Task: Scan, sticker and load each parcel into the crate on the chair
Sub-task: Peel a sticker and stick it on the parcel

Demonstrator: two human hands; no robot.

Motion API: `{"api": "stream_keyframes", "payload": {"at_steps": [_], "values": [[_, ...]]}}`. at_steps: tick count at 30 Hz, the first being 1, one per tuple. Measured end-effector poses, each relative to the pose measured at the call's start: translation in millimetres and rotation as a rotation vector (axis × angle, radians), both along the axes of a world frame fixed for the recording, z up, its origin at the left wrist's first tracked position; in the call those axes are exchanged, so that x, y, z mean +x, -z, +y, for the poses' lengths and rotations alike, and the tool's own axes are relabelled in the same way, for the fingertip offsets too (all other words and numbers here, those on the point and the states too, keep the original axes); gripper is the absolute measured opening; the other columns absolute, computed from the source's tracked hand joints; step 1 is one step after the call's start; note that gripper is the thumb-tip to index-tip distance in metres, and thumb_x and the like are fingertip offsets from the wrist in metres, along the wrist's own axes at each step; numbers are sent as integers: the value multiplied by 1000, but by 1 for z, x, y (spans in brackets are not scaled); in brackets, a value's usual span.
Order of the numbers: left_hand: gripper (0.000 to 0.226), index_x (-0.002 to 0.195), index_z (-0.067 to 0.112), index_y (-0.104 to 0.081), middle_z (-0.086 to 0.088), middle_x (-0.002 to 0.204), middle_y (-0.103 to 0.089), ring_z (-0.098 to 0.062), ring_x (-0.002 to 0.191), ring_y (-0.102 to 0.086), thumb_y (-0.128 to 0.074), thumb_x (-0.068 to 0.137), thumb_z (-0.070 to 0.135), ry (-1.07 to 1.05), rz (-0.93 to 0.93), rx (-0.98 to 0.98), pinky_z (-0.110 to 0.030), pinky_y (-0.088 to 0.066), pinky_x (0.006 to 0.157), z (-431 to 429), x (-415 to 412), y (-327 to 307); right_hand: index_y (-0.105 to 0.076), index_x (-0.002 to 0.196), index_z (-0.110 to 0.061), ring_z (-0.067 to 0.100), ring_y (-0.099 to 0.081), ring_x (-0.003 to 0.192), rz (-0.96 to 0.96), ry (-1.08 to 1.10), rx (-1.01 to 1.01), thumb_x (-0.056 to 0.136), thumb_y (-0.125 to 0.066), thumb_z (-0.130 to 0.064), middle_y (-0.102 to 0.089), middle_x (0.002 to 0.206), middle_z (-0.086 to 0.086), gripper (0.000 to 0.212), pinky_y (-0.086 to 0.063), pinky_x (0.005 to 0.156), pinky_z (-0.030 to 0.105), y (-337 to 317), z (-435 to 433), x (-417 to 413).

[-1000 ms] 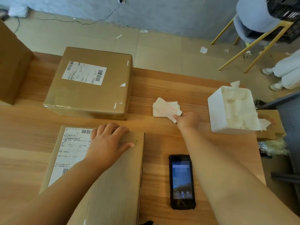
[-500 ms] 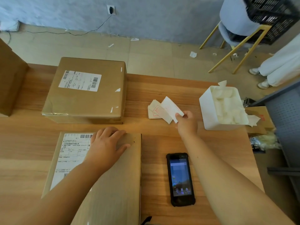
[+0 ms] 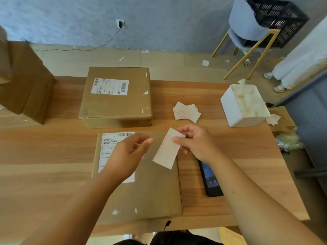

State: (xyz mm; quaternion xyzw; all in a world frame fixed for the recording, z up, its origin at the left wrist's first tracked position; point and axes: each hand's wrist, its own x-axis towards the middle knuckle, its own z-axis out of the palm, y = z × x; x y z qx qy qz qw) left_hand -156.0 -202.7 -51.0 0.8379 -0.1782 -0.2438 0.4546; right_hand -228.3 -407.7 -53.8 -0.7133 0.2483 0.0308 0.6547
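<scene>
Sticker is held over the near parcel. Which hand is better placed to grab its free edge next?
Left, probably. The left hand holds nothing, its fingers open just beside the sticker, while the right hand pinches the sticker's upper edge above the near parcel.

Brown parcel (image 3: 141, 183) — white sticker (image 3: 167, 151), red-outlined — black crate (image 3: 277, 20).

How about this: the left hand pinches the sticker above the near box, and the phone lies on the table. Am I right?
Not quite. The head view shows the right hand pinching the sticker above the near box; the left hand holds nothing. The phone does lie on the table.
</scene>
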Motion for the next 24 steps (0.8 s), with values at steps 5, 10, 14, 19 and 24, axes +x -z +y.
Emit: {"api": "stream_keyframes", "payload": {"at_steps": [5, 10, 14, 19, 24], "values": [[12, 78, 35, -69, 10, 77, -70, -3, 68, -64, -66, 84, 26, 23, 145, -95, -13, -47, 56, 27, -9, -1, -61, 85, -12, 9, -62, 55, -46, 5, 16, 80, -73, -4, -72, 71, -1, 15, -44, 42, 19, -7, 45, -3], [11, 76, 26, -67, 9, 71, -70, -2, 61, -62, -68, 83, 17, -1, 184, -135, -15, -45, 56, 55, -13, 1, -62, 86, -12, 7, -62, 57, -70, 52, 55, 85, -69, -11, -72, 69, -4, 7, -47, 46, 19, -11, 78, -9], [9, 77, 21, -66, 7, 66, -69, -2, 57, -60, -67, 83, 15, 12, 228, -190, -13, -45, 53, 70, -15, 1, -65, 88, -13, 12, -69, 74, -78, 77, 100, 90, -63, -20, -74, 80, -1, 7, -50, 54, 20, -13, 97, -16], [8, 77, 17, -65, 8, 61, -67, -2, 55, -60, -67, 84, 13, -39, 267, -238, -17, -47, 56, 82, -19, 1, -65, 89, -12, 20, -70, 82, -70, 86, 177, 91, -61, -16, -75, 87, 3, 6, -55, 66, 33, -13, 116, -19], [6, 84, 21, -68, 7, 74, -71, -5, 64, -63, -63, 86, 18, -52, 214, -255, -22, -49, 62, 92, -19, -3, -66, 89, -15, 14, -71, 82, -67, 34, 41, 92, -59, -12, -75, 85, -3, 8, -53, 61, 24, -17, 125, -19]]}}
